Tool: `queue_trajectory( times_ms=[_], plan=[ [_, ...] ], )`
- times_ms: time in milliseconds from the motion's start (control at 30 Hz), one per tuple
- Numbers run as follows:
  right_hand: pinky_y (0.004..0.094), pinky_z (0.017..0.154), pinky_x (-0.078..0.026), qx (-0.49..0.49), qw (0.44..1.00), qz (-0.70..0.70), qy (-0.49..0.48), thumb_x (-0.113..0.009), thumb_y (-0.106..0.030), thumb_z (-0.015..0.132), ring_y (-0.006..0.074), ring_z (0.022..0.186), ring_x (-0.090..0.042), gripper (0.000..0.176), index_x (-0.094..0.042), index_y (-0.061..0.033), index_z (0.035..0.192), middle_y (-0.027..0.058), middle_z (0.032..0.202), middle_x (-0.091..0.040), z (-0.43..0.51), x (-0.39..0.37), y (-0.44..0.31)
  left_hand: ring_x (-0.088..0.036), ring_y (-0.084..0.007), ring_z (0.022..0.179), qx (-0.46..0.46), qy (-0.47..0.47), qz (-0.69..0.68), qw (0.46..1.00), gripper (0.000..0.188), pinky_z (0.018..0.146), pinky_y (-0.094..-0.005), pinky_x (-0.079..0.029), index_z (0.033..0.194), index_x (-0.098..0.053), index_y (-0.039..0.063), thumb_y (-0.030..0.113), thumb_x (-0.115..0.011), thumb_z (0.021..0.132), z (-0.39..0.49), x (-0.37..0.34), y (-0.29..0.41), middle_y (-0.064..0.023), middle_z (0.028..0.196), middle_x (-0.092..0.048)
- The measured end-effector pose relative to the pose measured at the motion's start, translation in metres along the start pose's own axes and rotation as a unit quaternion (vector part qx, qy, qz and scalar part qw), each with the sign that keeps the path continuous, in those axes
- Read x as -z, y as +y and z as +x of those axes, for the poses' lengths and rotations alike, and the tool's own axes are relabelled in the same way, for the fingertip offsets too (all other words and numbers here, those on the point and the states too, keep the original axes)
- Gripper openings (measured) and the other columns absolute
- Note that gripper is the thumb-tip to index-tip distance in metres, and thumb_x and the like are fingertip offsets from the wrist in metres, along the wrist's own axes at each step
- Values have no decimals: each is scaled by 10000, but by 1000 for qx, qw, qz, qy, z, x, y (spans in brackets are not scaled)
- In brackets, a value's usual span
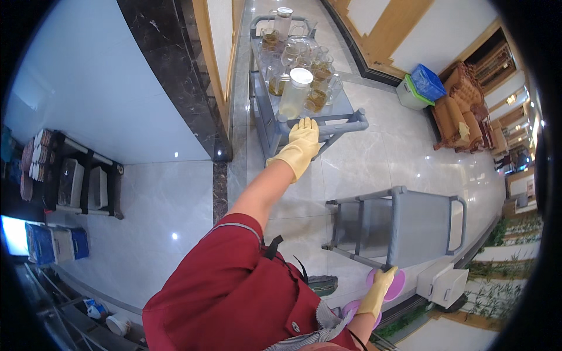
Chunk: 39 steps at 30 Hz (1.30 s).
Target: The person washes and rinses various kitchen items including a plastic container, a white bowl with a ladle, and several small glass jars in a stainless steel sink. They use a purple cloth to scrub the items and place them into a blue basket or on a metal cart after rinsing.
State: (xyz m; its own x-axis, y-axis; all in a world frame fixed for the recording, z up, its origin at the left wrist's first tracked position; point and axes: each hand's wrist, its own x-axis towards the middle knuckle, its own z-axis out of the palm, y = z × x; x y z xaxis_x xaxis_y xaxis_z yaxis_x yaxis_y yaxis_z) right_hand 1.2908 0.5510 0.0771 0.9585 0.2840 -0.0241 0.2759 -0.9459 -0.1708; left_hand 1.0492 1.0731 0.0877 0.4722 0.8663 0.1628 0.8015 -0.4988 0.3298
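Note:
My left hand (300, 142), in a pale yellow rubber glove, lies over the end handle bar (336, 127) of a grey service trolley. On its top shelf stand a white-lidded glass pitcher (296, 94) of cloudy liquid, a second lidded pitcher (283, 23), and several glass mugs (318, 97) with wet brown tea leaves in them. My right hand (384, 283), gloved alike, grips the near corner of a second grey trolley (426, 228), whose top carries nothing. Both gloves hide part of what they touch.
Pink-purple basins (395, 285) sit by my right hand. A blue crate (428, 82) rests on a green-rimmed bin (412, 94) near a brown leather armchair (459, 109). Left of me are a dark marble doorway edge (186, 83) and a shelf rack (85, 175) with trays.

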Motion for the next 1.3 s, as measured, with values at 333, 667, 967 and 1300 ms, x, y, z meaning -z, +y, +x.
queue_trajectory(
  times_ms=[333, 667, 967, 1300],
  plan=[
    [477, 1219, -361, 394, 900, 175, -60, -654, -18, 882, 452, 1441, -450, 585, -518, 64, 1445, 298, 1537, -477, 20, -49, -213, -740, -320, 1002, 26, -66, -6, 997, 206, 866, -460, -583, 1117, -715, 125, 173, -640, 931, 10, -4, -9, -127, 1097, -753],
    [503, 1242, -289, 740, 662, 70, -93, -733, -96, 826, 453, 1451, -428, 771, -448, 62, 1524, 291, 1537, -483, 75, -7, -436, -721, -205, 1017, 98, -27, 71, 992, 146, 902, -399, -499, 964, -775, 200, 200, -651, 885, -42, 15, 26, -8, 997, -763],
    [526, 918, -552, 736, 627, -131, -220, -836, -328, 783, 466, 1035, -697, 539, -667, 1, 1175, 293, 1140, -701, 36, 14, -452, -717, -190, 1016, 119, -29, 66, 990, 120, 971, -367, -428, 991, -742, 239, 234, -644, 920, -126, 46, 35, 22, 1016, -754],
    [488, 876, -551, 723, 617, -152, -270, -807, -305, 793, 449, 1010, -727, 553, -638, 35, 1194, 293, 1012, -736, -77, 9, -373, -610, -375, 1199, 249, 301, -62, 919, 335, 1062, -486, -458, 1195, -598, 26, 121, -614, 874, -356, 100, 28, -170, 1243, -613]
  ],
)
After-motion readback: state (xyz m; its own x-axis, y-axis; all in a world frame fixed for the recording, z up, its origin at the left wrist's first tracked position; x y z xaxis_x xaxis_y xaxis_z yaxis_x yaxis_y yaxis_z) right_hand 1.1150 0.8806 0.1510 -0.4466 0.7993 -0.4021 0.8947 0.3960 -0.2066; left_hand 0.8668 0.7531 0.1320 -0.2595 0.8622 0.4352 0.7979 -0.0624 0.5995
